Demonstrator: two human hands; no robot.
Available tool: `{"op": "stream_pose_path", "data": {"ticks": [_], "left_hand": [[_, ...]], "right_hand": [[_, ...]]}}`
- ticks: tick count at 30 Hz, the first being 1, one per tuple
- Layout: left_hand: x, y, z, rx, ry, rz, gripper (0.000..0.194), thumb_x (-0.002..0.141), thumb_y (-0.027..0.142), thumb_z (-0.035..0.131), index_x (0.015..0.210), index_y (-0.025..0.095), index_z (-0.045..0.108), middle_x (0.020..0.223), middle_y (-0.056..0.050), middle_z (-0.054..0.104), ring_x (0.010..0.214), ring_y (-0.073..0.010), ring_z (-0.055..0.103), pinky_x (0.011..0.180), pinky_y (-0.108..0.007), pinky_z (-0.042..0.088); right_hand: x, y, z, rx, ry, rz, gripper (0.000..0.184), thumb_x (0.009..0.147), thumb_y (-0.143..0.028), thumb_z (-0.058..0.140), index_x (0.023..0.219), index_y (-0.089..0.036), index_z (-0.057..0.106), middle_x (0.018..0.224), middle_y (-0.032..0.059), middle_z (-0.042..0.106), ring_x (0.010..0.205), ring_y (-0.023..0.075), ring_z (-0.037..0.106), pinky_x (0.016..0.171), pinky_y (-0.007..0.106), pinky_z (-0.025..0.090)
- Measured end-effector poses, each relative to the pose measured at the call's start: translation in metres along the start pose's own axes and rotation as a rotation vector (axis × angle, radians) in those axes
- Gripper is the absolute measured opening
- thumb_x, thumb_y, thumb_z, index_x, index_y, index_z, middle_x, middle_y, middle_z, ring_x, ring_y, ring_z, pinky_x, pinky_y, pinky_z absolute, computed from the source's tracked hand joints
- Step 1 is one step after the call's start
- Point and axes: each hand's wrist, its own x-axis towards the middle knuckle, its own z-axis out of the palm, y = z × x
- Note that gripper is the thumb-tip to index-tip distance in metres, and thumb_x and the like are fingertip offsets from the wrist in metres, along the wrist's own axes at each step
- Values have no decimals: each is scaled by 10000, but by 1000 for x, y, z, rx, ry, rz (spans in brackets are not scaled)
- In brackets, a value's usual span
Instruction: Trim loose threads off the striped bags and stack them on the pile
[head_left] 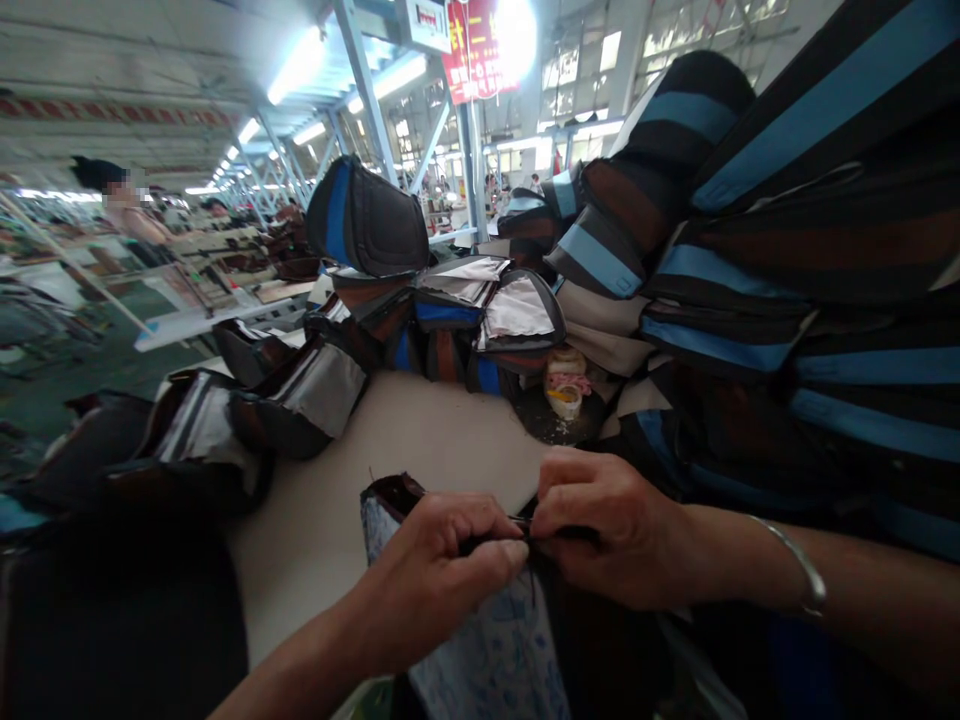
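Both hands meet close together over a sewn fabric piece [487, 650] with a white-and-blue patterned lining and dark edges. My left hand [442, 565] pinches its dark upper edge between thumb and forefinger. Right beside it, my right hand [607, 525], with a silvery bangle on the wrist, is closed on the same dark edge, fingers curled. Whether a small tool or thread sits between the fingertips is too dark to make out. The piece's far corner stands up left of my left hand, showing a brown inside and a loose thread end.
A pale tabletop [337, 530] lies beyond my hands. Part-sewn dark cases with white linings [311, 395] line its left side. Black cases with blue stripes [720, 340] are piled high at right. A small tape roll [564, 402] sits near the middle. A person [135, 215] stands far left.
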Motion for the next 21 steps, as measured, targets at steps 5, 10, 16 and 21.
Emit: {"op": "stream_pose_path", "data": {"ticks": [5, 10, 16, 21], "left_hand": [[5, -12, -6, -144, -131, -148, 527, 943, 591, 431, 733, 146, 619, 618, 44, 354, 583, -100, 291, 549, -255, 270], [5, -8, -4, -26, -266, -115, 472, 946, 562, 459, 664, 189, 395, 640, 56, 272, 598, -96, 224, 525, -267, 210], [-8, 7, 0, 264, -187, 109, 306, 977, 318, 449, 704, 181, 462, 716, 41, 466, 650, -85, 411, 595, -222, 323], [-15, 15, 3, 361, -129, 243, 219, 921, 189, 502, 703, 181, 486, 691, 50, 490, 621, -67, 445, 589, -202, 342]], "right_hand": [[-2, -7, -10, -364, -104, -230, 175, 877, -139, 480, 744, -177, 587, 697, 21, 498, 635, 163, 380, 616, 340, 304], [-7, -7, -9, -385, -149, -232, 181, 899, -154, 486, 754, -169, 593, 733, 29, 549, 652, 162, 404, 621, 342, 305], [-2, 0, -27, 374, -239, 221, 287, 999, -319, 492, 986, -115, 694, 872, 43, 591, 796, 135, 550, 747, 283, 421], [22, -1, -48, 436, -488, 289, 212, 948, -300, 628, 915, -119, 733, 801, 1, 557, 722, 94, 522, 670, 216, 410]]}}
